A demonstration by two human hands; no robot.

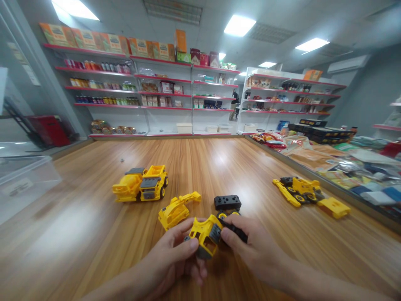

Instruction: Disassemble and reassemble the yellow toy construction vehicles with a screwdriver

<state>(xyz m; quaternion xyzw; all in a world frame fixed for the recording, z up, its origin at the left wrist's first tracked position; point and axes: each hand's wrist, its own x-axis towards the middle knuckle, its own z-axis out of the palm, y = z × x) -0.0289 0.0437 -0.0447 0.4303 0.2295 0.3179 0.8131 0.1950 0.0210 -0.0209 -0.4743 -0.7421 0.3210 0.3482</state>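
Observation:
Near the front of the table, a yellow toy vehicle cab (203,236) with grey parts is pinched in my left hand (173,251). My right hand (255,244) grips a black screwdriver (236,232), mostly covered by the fingers. Its narrow end points at the cab's right side; whether it touches a screw I cannot make out. Just beyond the hands stands a black wheeled toy chassis (227,202) with yellow hubs, its lower part partly hidden. A yellow toy excavator arm and body (177,211) lies beyond my left hand.
Farther left stand a yellow toy mixer truck (128,187) and a yellow dump truck (154,184). To the right are a partly dismantled toy loader (302,190) and a loose yellow piece (334,207). A clear plastic bin (26,184) sits at left; packaged goods (332,159) line the right edge.

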